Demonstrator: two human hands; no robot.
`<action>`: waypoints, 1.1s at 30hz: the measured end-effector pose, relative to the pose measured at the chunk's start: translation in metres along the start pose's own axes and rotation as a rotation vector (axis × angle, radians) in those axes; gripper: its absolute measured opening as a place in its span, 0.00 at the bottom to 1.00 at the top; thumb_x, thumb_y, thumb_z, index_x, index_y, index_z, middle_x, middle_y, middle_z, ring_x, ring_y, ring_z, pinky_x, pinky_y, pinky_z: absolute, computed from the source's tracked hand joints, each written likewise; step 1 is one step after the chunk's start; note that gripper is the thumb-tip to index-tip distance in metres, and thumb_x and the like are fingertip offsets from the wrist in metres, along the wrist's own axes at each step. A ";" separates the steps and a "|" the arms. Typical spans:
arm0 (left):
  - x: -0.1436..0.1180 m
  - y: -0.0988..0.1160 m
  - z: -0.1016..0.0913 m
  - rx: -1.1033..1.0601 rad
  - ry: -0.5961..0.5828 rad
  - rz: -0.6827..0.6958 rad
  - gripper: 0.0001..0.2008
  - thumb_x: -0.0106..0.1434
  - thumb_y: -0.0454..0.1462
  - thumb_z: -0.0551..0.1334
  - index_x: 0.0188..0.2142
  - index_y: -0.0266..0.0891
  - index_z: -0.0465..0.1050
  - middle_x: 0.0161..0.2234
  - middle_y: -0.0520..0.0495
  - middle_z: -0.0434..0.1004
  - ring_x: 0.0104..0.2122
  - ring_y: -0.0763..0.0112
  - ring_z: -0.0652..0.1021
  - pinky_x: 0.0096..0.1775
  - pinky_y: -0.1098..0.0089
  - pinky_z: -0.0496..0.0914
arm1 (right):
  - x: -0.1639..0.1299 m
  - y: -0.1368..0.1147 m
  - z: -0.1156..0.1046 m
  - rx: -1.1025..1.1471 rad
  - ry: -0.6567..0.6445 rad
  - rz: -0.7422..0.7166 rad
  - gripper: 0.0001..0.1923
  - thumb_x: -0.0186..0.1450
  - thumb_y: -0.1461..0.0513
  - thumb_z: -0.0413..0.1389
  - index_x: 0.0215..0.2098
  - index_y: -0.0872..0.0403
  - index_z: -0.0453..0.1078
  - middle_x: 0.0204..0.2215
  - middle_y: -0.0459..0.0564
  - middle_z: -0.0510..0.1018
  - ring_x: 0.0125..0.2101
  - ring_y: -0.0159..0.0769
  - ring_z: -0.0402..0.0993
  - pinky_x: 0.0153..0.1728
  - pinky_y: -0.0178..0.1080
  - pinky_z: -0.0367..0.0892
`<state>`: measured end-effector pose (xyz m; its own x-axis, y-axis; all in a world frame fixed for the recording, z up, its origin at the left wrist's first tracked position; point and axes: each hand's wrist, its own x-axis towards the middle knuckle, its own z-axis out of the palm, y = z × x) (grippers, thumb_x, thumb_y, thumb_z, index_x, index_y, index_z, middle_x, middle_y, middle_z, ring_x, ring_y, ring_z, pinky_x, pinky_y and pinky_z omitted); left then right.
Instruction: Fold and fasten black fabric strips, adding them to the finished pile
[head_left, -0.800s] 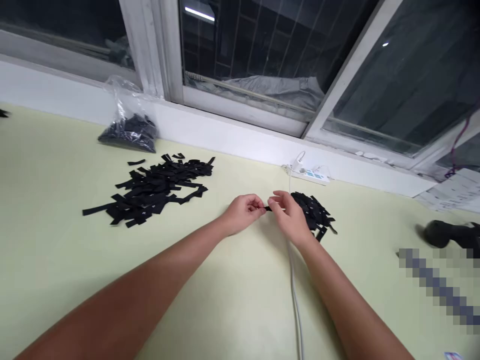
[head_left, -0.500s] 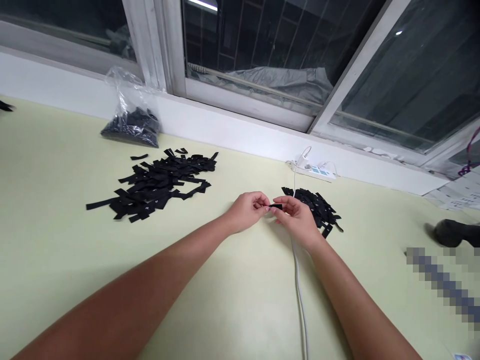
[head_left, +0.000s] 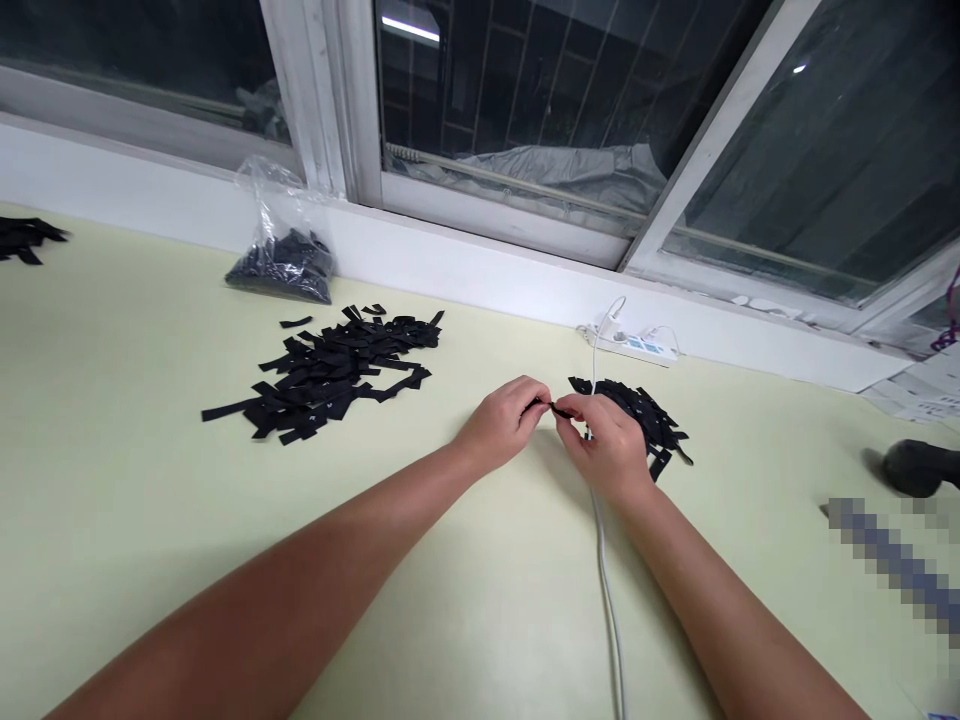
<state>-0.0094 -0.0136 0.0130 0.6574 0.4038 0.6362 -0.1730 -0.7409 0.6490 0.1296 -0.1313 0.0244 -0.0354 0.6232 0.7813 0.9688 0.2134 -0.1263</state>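
Note:
My left hand (head_left: 504, 425) and my right hand (head_left: 606, 440) meet above the table, fingertips close together. Between them is a small black fabric strip (head_left: 559, 410), pinched at one end by each hand; much of it is hidden by the fingers. Just behind my right hand lies a pile of black fabric strips (head_left: 652, 412), some with small white marks. To the left of my left hand, a larger loose pile of similar black strips (head_left: 337, 365) spreads over the table.
A clear plastic bag (head_left: 285, 265) holding black pieces stands against the white ledge. Behind my right hand a power strip (head_left: 637, 345) feeds a white cable (head_left: 606, 580) running toward me. More black strips (head_left: 26, 238) lie far left; a black object (head_left: 915, 467) sits at right.
The hands have drawn slightly apart, with black fabric now showing at both hands' fingertips. The whole view has shifted a little, bringing more of the far-left strips into sight.

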 end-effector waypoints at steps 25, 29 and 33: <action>-0.001 -0.010 -0.003 0.510 -0.108 -0.277 0.10 0.66 0.38 0.56 0.46 0.41 0.69 0.51 0.43 0.72 0.52 0.58 0.70 0.52 0.54 0.67 | -0.023 0.103 -0.035 -0.266 0.074 0.928 0.23 0.62 0.52 0.51 0.51 0.54 0.68 0.46 0.58 0.76 0.43 0.48 0.71 0.45 0.52 0.65; 0.000 -0.013 -0.012 0.850 -0.112 -0.414 0.21 0.67 0.41 0.54 0.57 0.37 0.66 0.65 0.35 0.56 0.66 0.44 0.54 0.61 0.41 0.53 | -0.016 0.078 -0.015 -0.233 0.011 0.703 0.21 0.62 0.52 0.51 0.49 0.54 0.70 0.42 0.58 0.76 0.44 0.48 0.70 0.47 0.51 0.64; 0.001 -0.019 -0.018 0.957 -0.151 -0.659 0.33 0.68 0.51 0.49 0.67 0.37 0.55 0.72 0.38 0.33 0.68 0.36 0.33 0.61 0.30 0.38 | -0.015 0.069 -0.006 -0.195 -0.067 0.608 0.20 0.62 0.53 0.52 0.48 0.53 0.71 0.41 0.56 0.76 0.45 0.47 0.69 0.49 0.50 0.62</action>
<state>-0.0187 0.0106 0.0091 0.5051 0.8404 0.1964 0.8140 -0.5395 0.2152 0.1983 -0.1304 0.0071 0.5253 0.6369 0.5642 0.8472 -0.3301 -0.4162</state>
